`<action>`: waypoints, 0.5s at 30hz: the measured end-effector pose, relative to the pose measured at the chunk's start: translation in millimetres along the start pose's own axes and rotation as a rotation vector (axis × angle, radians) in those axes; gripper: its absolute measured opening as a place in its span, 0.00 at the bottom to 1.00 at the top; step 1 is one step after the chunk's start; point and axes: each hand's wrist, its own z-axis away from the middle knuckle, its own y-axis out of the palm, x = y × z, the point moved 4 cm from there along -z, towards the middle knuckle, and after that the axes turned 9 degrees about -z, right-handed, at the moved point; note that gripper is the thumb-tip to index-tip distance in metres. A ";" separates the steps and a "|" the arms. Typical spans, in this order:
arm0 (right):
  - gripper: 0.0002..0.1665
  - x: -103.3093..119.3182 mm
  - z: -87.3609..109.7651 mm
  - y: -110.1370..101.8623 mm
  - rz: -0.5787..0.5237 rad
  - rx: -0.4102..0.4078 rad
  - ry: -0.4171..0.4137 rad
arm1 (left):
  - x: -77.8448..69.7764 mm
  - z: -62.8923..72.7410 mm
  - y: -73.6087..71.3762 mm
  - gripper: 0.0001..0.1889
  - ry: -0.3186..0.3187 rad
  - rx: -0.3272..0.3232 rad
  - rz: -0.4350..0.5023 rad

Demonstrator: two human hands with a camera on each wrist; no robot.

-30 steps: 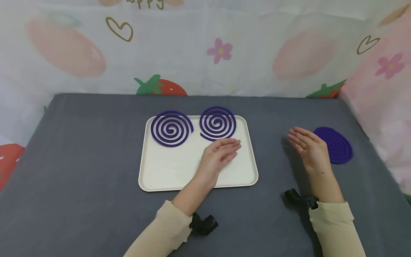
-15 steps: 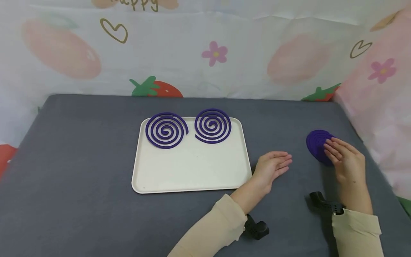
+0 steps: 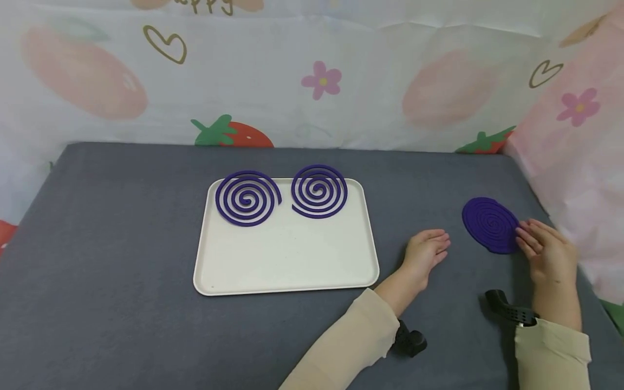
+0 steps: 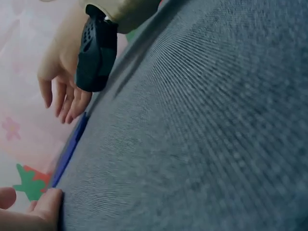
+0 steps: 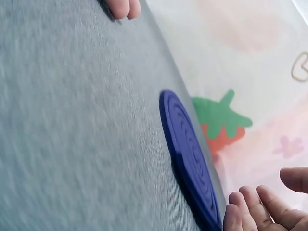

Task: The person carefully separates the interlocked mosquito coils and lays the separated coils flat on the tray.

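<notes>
A purple, tightly wound mosquito coil (image 3: 489, 225) lies flat on the grey cloth at the right. My right hand (image 3: 554, 254) is at its right edge, fingertips right by the rim, thumb apart from the fingers (image 5: 260, 207) in the right wrist view. Between the tray and that coil, my left hand (image 3: 425, 257) hovers low with its fingers extended and nothing in them. Two loosely spaced purple mosquito coils, one at the left (image 3: 248, 199) and one at the right (image 3: 319, 192), rest along the back of a white tray (image 3: 287, 260), overlapping its far rim.
Dark grey cloth (image 3: 122, 260) covers the table, with a fruit-printed curtain (image 3: 370, 81) along its far edge and a pink one (image 3: 580, 162) at the right. Each wrist carries a black camera mount, the right one (image 3: 509, 309) close above the cloth.
My left hand has moved right, from over the tray to the cloth beside it. My right hand has passed from the left of the tightly wound coil to its right edge. The coils stay put.
</notes>
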 end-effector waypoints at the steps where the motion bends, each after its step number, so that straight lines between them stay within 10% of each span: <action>1: 0.15 1.5 0.2 -2.5 -0.006 -0.012 0.002 | 0.9 -1.5 0.9 0.14 0.006 0.009 -0.002; 15: 0.12 1.6 -4.9 -15.3 -0.045 -0.135 0.001 | -2.3 -29.8 5.7 0.24 -0.002 0.195 0.076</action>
